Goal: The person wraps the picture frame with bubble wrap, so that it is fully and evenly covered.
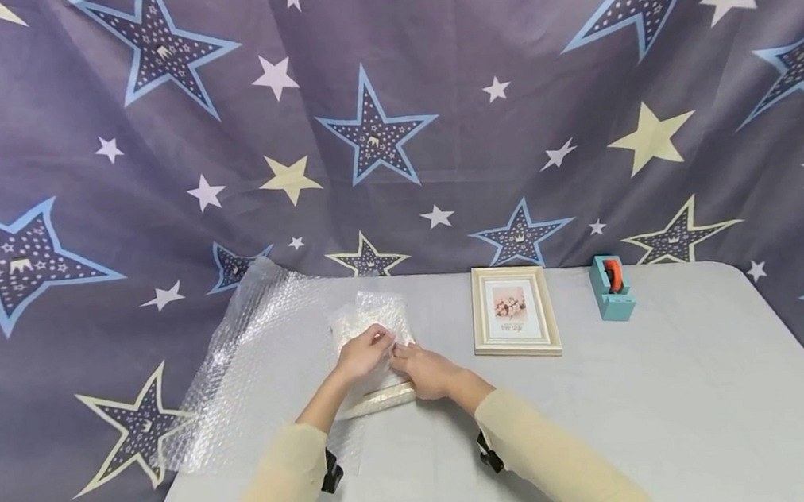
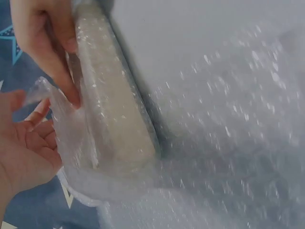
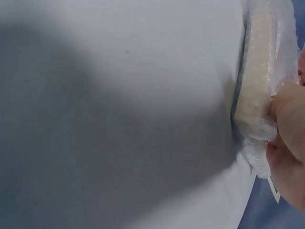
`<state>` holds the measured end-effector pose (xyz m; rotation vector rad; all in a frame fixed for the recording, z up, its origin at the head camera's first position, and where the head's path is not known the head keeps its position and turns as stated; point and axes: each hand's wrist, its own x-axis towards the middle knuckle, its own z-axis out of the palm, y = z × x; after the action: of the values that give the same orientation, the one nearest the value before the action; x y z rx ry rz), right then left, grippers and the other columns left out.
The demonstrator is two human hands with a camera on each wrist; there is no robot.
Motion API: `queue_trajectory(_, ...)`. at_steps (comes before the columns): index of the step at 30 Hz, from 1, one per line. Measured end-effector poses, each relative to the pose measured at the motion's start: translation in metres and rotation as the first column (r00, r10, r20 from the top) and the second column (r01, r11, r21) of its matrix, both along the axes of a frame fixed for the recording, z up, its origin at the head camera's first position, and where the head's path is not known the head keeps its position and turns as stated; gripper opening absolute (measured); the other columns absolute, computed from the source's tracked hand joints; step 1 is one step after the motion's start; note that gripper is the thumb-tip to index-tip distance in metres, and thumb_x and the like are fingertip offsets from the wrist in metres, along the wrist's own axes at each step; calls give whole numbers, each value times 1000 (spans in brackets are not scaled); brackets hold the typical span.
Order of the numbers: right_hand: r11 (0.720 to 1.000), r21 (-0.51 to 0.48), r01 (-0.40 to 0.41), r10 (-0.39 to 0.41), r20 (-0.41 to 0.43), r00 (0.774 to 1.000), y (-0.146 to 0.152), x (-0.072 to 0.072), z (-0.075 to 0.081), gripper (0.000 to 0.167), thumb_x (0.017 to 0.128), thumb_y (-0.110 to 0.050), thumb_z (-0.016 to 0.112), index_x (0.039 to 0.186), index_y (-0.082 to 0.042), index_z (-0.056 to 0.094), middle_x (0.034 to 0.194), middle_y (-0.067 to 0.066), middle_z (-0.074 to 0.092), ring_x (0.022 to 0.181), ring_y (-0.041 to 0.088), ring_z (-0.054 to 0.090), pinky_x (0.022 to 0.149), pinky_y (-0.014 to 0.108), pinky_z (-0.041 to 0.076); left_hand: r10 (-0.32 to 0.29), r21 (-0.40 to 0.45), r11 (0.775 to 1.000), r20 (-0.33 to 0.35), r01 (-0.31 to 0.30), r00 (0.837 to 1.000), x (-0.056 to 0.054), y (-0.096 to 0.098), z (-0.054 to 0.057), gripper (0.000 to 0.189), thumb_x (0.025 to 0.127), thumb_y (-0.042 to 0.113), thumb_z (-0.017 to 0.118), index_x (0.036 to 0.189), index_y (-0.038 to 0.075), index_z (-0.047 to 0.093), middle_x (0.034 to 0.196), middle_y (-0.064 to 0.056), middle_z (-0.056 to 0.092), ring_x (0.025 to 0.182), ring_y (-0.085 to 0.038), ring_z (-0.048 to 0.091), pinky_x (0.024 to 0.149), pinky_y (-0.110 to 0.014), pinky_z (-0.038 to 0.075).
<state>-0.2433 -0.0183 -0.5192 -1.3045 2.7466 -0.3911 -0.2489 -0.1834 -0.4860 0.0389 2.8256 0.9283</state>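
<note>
A flat, cream-edged picture frame (image 1: 385,400) lies on the table inside clear bubble wrap (image 2: 78,138), its front hidden by the layers. My left hand (image 1: 364,354) is over the package and pinches a loose edge of the wrap between thumb and index finger. In the left wrist view that edge stands lifted off the frame beside the left hand (image 2: 28,148). At the package's right side, my right hand (image 1: 430,370) holds the wrapped frame, fingertips on the folded wrap. The right wrist view shows the right hand (image 3: 290,133) against the package's end.
A wide sheet of bubble wrap (image 1: 242,392) spreads left of the package and hangs past the table's left edge. A second picture frame (image 1: 479,312) lies to the right, with a teal tape dispenser (image 1: 615,308) beyond it. A starry curtain (image 1: 451,159) hangs behind the grey-white table (image 1: 686,385).
</note>
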Motion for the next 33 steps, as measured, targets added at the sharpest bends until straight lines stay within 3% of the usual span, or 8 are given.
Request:
queue_trajectory(4,994,-111,1,0,16,1000,5,-2,-1,48,83,2,61,130,-5,59,120,9,67,119,23,59,117,39,37,-11,-15,1000,11,11,1000,0,-2,-2,44,102,38,34,117,11,65,125,-13,66,123,-37,57,107,-53,43)
queue_trajectory(8,971,-238,23,-27,-15,1000,13,0,-1,34,82,0,65,116,-2,67,102,8,72,99,21,66,101,36,52,-43,-14,999,19,43,999,1,-4,-4,41,103,31,33,119,11,66,132,-13,62,128,-36,53,111,-52,39)
queue_trajectory(11,932,-345,111,-141,-64,988,18,4,2,17,80,-8,72,97,-5,73,95,7,74,93,22,70,87,34,57,-76,-30,997,15,76,997,3,-6,-5,38,103,29,36,121,12,65,132,-12,63,128,-36,54,110,-52,41)
queue_trajectory(14,894,-415,168,-232,-107,967,20,6,6,19,79,-19,76,93,-6,73,96,8,74,95,23,70,87,34,57,-86,-48,995,-3,86,996,3,-8,-4,37,102,27,38,121,13,66,132,-10,63,127,-35,55,109,-51,42)
queue_trajectory(20,944,-330,2,-84,-235,968,21,8,13,36,86,-21,70,116,-1,67,128,16,64,123,30,59,110,39,45,-99,-63,993,-24,97,995,1,-15,-4,36,100,23,40,123,11,64,134,-12,61,128,-36,54,111,-51,40)
queue_trajectory(24,946,-323,-31,-66,-285,956,21,12,13,32,87,-17,69,114,-1,67,127,18,64,124,32,58,112,41,42,-119,-79,990,-15,117,993,3,-16,-6,36,100,21,40,125,10,64,137,-13,59,129,-36,53,112,-51,40)
queue_trajectory(28,955,-294,-50,-24,-244,970,17,14,11,35,90,-18,66,120,-1,64,129,18,63,125,33,57,113,44,41,-104,-52,993,-18,103,994,6,-15,-8,35,99,18,41,124,9,64,138,-13,58,130,-37,52,113,-51,39)
queue_trajectory(33,984,-173,-48,32,-93,995,16,17,6,39,95,-22,59,129,-2,59,134,16,60,129,34,54,112,45,42,-127,-29,992,-22,126,992,9,-17,-7,36,99,18,42,126,8,63,140,-14,56,132,-38,50,113,-53,37)
